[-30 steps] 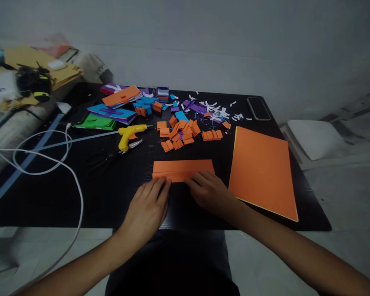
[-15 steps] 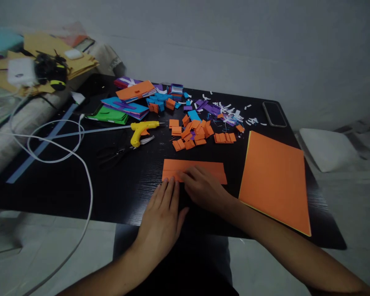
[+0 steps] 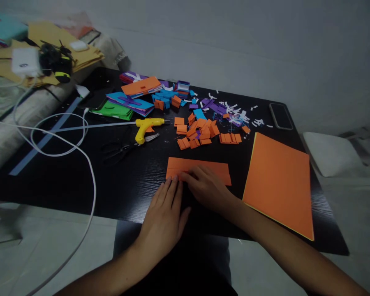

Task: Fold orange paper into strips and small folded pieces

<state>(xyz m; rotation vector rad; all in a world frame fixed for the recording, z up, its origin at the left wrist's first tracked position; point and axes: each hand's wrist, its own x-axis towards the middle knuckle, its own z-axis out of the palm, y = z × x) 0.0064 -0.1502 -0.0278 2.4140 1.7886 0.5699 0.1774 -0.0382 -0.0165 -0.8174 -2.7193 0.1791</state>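
A folded strip of orange paper [image 3: 217,171] lies crosswise on the black table in front of me, a crease running along its left part. My left hand [image 3: 165,213] rests flat, its outstretched fingertips on the strip's near left edge. Close beside those fingertips, my right hand [image 3: 205,187] is closed, with curled fingers pressed onto the middle of the strip. Whatever may be between the right fingers is hidden. Past the strip lies a pile of small folded orange paper pieces [image 3: 200,132].
Right of my hands lies a stack of orange sheets [image 3: 279,185]. A yellow glue gun [image 3: 144,126] and black-handled pliers [image 3: 120,151] lie at left, near a looped white cable [image 3: 91,176]. Folded paper wallets [image 3: 142,87], paper scraps [image 3: 234,115] and a phone [image 3: 280,116] are farther back.
The view has shifted slightly, so most things sit a little farther right. My left hand stays on the strip; my right fingers have moved only slightly along it.
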